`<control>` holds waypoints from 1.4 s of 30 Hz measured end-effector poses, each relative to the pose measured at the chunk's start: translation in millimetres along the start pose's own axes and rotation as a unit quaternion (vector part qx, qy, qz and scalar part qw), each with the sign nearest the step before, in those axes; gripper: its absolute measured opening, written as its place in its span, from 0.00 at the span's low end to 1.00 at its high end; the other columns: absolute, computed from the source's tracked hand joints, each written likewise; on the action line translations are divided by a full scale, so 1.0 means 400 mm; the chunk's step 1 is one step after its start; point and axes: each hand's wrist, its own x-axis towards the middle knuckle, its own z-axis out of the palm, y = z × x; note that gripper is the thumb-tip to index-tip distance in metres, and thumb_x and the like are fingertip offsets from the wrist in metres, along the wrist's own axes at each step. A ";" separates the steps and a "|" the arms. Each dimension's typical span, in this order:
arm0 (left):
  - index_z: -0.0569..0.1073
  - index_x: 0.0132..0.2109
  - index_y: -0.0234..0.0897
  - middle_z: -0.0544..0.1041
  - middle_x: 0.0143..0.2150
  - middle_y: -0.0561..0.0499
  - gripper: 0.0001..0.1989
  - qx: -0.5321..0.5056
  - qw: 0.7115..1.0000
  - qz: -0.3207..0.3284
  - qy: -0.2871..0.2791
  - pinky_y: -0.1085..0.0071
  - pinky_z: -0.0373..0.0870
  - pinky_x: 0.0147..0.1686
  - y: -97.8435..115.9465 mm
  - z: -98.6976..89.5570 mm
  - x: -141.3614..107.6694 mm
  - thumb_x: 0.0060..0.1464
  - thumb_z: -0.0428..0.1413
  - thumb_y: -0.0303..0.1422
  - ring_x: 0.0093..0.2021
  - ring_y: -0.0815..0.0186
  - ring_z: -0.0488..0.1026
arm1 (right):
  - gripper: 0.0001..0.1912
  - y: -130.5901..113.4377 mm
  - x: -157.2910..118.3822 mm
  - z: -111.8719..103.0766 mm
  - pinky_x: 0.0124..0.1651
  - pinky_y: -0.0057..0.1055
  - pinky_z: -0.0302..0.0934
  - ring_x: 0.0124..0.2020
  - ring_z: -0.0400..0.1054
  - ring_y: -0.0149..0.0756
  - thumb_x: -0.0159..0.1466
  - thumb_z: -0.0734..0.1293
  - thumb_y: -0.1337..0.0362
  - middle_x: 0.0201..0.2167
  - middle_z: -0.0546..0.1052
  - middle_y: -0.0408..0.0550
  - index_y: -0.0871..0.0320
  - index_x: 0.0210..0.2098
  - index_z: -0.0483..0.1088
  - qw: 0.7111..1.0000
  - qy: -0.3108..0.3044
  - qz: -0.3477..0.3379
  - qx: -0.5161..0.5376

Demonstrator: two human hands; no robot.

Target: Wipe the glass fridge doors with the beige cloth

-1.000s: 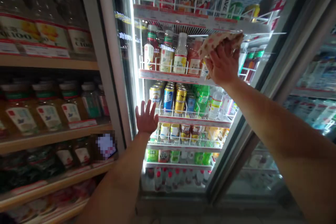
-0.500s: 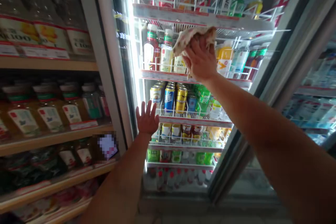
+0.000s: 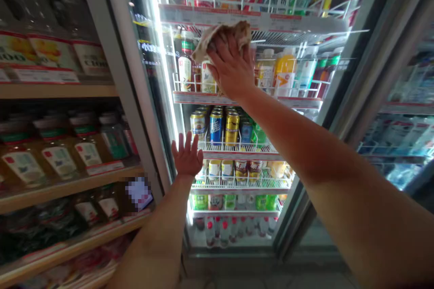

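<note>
My right hand [image 3: 233, 65] is pressed on a beige, stained cloth [image 3: 222, 31], its fingers spread over the cloth in front of the cooler's upper shelves. Cloth shows above and beside the fingers; part of it lies hidden under the palm. Lower and to the left, my left hand [image 3: 187, 156] has its fingers spread and holds nothing; it is near the left edge of the cooler front. Whether its palm touches the glass, I cannot tell. Behind the hands stand a blue can [image 3: 216, 128], a gold can [image 3: 232, 129] and an orange juice bottle [image 3: 285, 72].
Wooden shelves [image 3: 61, 185] with rows of bottles fill the left side. A grey frame [image 3: 135, 81] separates them from the lit cooler. On the right is another cooler section [image 3: 403, 108] with bottles. Small bottles with red caps [image 3: 224, 230] stand at the cooler's bottom.
My right hand and the cloth have moved left across the upper part of the cooler. My left hand has stayed nearly in place, fingers spread. The view has shifted slightly.
</note>
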 end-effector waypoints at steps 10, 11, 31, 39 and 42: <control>0.56 0.75 0.38 0.58 0.74 0.40 0.30 -0.007 1.000 0.004 0.005 0.41 0.37 0.73 0.000 -0.001 -0.001 0.70 0.45 0.40 0.77 0.50 0.38 | 0.22 -0.067 -0.032 0.055 0.75 0.66 0.38 0.68 0.61 0.49 0.75 0.53 0.63 0.68 0.67 0.48 0.54 0.64 0.65 0.967 -0.112 -0.229 -0.024; 0.55 0.75 0.38 0.57 0.74 0.40 0.30 -0.003 1.000 0.006 0.004 0.41 0.37 0.73 0.000 -0.001 0.000 0.70 0.45 0.40 0.77 0.50 0.37 | 0.22 -0.067 -0.017 0.052 0.74 0.68 0.39 0.70 0.58 0.53 0.74 0.53 0.64 0.69 0.65 0.49 0.54 0.65 0.64 0.976 -0.092 -0.192 -0.038; 0.58 0.73 0.39 0.57 0.74 0.41 0.29 -0.028 0.999 -0.025 -0.024 0.39 0.34 0.72 0.002 -0.001 0.001 0.70 0.44 0.42 0.77 0.50 0.36 | 0.21 0.009 -0.174 0.036 0.72 0.63 0.48 0.74 0.50 0.53 0.75 0.54 0.61 0.70 0.64 0.51 0.54 0.65 0.65 0.988 -0.060 -0.133 -0.046; 0.61 0.72 0.38 0.59 0.73 0.40 0.30 -0.059 0.996 -0.050 -0.036 0.41 0.31 0.73 0.004 0.001 0.004 0.69 0.44 0.46 0.77 0.49 0.39 | 0.22 0.136 -0.140 -0.051 0.73 0.70 0.34 0.74 0.48 0.53 0.76 0.53 0.57 0.72 0.60 0.51 0.51 0.65 0.63 0.995 -0.052 -0.054 -0.061; 0.62 0.71 0.38 0.60 0.73 0.39 0.31 -0.053 0.996 -0.054 -0.046 0.41 0.32 0.73 0.005 -0.001 0.006 0.69 0.43 0.48 0.77 0.50 0.39 | 0.23 0.140 -0.209 -0.035 0.71 0.73 0.40 0.76 0.42 0.59 0.75 0.55 0.56 0.71 0.61 0.56 0.55 0.65 0.65 0.998 -0.032 -0.029 -0.045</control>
